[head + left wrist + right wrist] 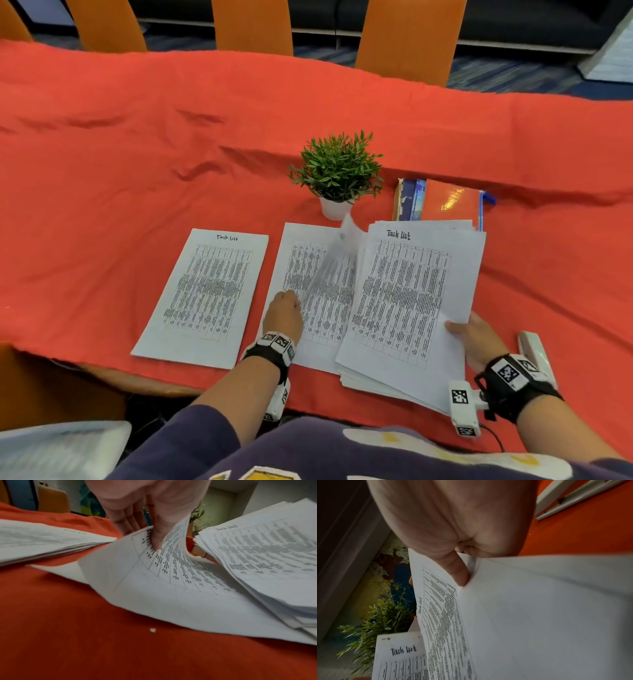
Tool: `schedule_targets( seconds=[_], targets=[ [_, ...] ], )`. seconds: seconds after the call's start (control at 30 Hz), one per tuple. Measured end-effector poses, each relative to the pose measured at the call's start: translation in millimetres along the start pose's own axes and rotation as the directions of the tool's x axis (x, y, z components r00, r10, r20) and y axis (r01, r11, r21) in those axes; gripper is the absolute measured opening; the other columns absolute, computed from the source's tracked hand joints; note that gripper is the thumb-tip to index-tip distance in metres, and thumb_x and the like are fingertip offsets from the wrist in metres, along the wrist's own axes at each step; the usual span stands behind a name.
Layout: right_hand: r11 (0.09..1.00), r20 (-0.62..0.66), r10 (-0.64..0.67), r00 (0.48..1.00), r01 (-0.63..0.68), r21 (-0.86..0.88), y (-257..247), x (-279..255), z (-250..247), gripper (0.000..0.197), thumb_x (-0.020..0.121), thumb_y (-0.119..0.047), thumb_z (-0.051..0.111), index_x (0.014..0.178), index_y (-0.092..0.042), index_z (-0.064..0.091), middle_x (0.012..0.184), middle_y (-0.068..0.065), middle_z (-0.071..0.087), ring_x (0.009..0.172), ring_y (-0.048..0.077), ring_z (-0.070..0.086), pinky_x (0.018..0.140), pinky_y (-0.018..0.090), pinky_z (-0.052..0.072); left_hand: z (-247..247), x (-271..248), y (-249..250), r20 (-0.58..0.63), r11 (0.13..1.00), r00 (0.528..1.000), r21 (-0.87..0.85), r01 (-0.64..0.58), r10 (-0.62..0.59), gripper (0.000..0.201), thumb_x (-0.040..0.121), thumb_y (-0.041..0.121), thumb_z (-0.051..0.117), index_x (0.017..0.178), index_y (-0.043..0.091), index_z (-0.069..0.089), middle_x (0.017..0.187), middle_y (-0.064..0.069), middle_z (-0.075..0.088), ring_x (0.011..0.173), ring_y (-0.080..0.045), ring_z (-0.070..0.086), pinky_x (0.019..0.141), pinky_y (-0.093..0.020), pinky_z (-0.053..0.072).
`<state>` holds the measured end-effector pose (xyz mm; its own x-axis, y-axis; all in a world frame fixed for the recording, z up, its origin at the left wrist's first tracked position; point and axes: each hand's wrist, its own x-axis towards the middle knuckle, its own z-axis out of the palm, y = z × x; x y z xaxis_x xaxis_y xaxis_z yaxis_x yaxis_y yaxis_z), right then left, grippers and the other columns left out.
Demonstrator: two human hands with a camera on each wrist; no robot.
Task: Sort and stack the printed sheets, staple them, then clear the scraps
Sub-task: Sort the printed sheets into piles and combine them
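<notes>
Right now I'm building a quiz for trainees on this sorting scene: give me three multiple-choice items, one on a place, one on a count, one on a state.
1. Where is the stapler?
A. beside the right hand
B. behind the plant
C. on the left pile

2. How many groups of printed sheets are there?
A. one
B. three
C. five

3. What is the left hand doing?
A. resting flat
B. pinching a curling sheet
C. gripping the stapler

Answers: 1 A, it lies on the red cloth by that wrist. 2 B, left, middle and right. 3 B, the left wrist view shows fingers pinching it.
</notes>
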<state>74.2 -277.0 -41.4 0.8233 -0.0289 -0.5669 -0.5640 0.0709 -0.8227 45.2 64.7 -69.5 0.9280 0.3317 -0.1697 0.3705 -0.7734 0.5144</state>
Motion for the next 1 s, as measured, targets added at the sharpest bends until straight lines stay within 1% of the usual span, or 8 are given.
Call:
schedule_targets(
  seconds=[0.2,0.3,0.43,0.5,0.63,0.77,0.9,1.0],
  targets=[
    [1.000,-0.004,0.012,1.000,-0.012,0.015,-0.3,5.0,2.2,0.038,0.090,0.014,0.042,0.108,-0.015,0.059,0.106,0.010,0.066,0.094,0.031,0.062,0.077,0.036,0.056,-4.9,-2.5,11.5,-0.035,0.997,0.998,-0.058,-0.055,0.053,0.012,0.096,0.009,0.045,0.092,0.007,0.056,0.094,-0.007,0.058,0.077,-0.022,0.055,0.063,-0.034,0.046],
    [1.000,-0.009,0.024,1.000,-0.024,0.019,-0.7,6.4,3.0,0.037,0.091,0.013,0.043,0.106,-0.016,0.060,0.109,0.012,0.065,0.098,0.034,0.062,0.089,0.047,0.052,-4.2,0.0,13.0,-0.005,0.988,1.000,-0.156,-0.024,0.023,0.018,0.098,0.010,0.044,0.108,0.003,0.057,0.103,-0.013,0.057,0.082,-0.019,0.050,0.069,-0.027,0.041],
    [0.999,-0.051,0.034,0.998,-0.033,0.024,1.1,11.6,1.1,0.044,0.091,0.011,0.044,0.132,-0.003,0.049,0.124,0.020,0.061,0.111,0.041,0.058,0.101,0.057,0.041,-11.5,7.5,12.4,0.110,0.978,0.988,-0.170,0.122,-0.104,0.036,0.100,0.019,0.042,0.129,0.000,0.050,0.123,-0.020,0.055,0.105,-0.030,0.056,0.087,-0.032,0.046],
    [0.999,-0.078,0.032,0.996,-0.030,0.028,-1.5,14.0,-2.1,0.046,0.090,0.012,0.044,0.135,0.000,0.047,0.125,0.022,0.059,0.113,0.041,0.057,0.102,0.057,0.041,-23.1,9.0,14.4,0.114,0.971,0.987,-0.199,0.136,-0.115,0.031,0.100,0.016,0.042,0.124,-0.001,0.052,0.118,-0.021,0.060,0.106,-0.034,0.059,0.083,-0.032,0.047],
    [0.999,-0.156,0.012,0.988,-0.005,0.046,-3.9,26.4,-21.3,0.047,0.088,0.011,0.047,0.132,-0.003,0.051,0.128,0.022,0.059,0.113,0.041,0.058,0.103,0.058,0.040,-64.0,4.7,17.0,-0.001,0.970,0.998,-0.233,0.063,-0.065,0.015,0.099,0.014,0.045,0.097,0.007,0.057,0.084,-0.009,0.062,0.081,-0.030,0.061,0.063,-0.026,0.043],
    [0.994,-0.220,0.012,0.975,0.012,0.110,-9.1,27.5,-39.1,0.035,0.088,0.011,0.046,0.114,-0.008,0.059,0.113,0.017,0.064,0.101,0.037,0.060,0.097,0.055,0.045,-110.2,-0.3,18.6,-0.072,0.953,0.997,-0.301,0.016,-0.039,0.017,0.099,0.020,0.049,0.107,0.011,0.061,0.096,-0.002,0.062,0.085,-0.021,0.057,0.065,-0.028,0.040],
    [0.983,-0.179,0.003,0.984,0.030,0.179,-14.5,20.5,-35.3,0.044,0.088,0.013,0.044,0.128,-0.003,0.052,0.086,0.002,0.074,0.095,0.035,0.063,0.092,0.051,0.049,-122.6,-7.3,25.5,-0.004,0.895,1.000,-0.446,0.004,-0.007,0.019,0.098,0.021,0.052,0.109,0.012,0.064,0.103,0.003,0.066,0.089,-0.014,0.059,0.067,-0.019,0.039],
    [0.972,-0.067,-0.009,0.998,0.024,0.236,-21.1,8.5,-16.4,0.043,0.088,0.016,0.038,0.118,-0.009,0.056,0.087,0.002,0.076,0.083,0.028,0.072,0.071,0.041,0.059,-104.0,-14.8,36.4,0.099,0.842,0.995,-0.536,0.058,-0.005,0.018,0.097,0.025,0.053,0.109,0.017,0.064,0.102,0.009,0.067,0.093,-0.008,0.062,0.070,-0.019,0.043]
  ],
)
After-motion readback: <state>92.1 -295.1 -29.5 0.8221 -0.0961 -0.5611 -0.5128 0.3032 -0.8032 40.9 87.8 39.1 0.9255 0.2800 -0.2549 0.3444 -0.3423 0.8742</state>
